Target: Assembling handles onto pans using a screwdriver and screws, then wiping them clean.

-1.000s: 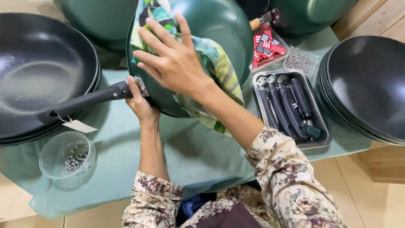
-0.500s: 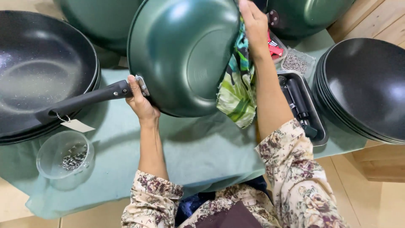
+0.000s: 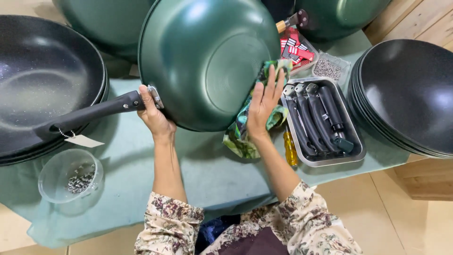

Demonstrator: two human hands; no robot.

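My left hand [image 3: 155,114] grips the base of the black handle [image 3: 94,112] of a dark green wok [image 3: 207,61], which is turned so its rounded underside faces me. A paper tag [image 3: 83,140] hangs from the handle's end. My right hand [image 3: 264,104] presses a green patterned cloth [image 3: 245,132] against the wok's right side, fingers spread flat on the cloth.
Stacked black woks [image 3: 42,85] lie at left and more stacked black pans [image 3: 410,89] at right. A metal tray [image 3: 358,151] holds several black handles. A clear bowl of small metal parts [image 3: 71,177], a yellow-handled screwdriver [image 3: 290,148], red packets [image 3: 295,47] and green woks [image 3: 339,14] surround the teal cloth-covered table [image 3: 198,174].
The wok has been turned from inside-facing to underside-facing. My right hand with the cloth moved from the wok's inside, up past its top right rim, down to its right side.
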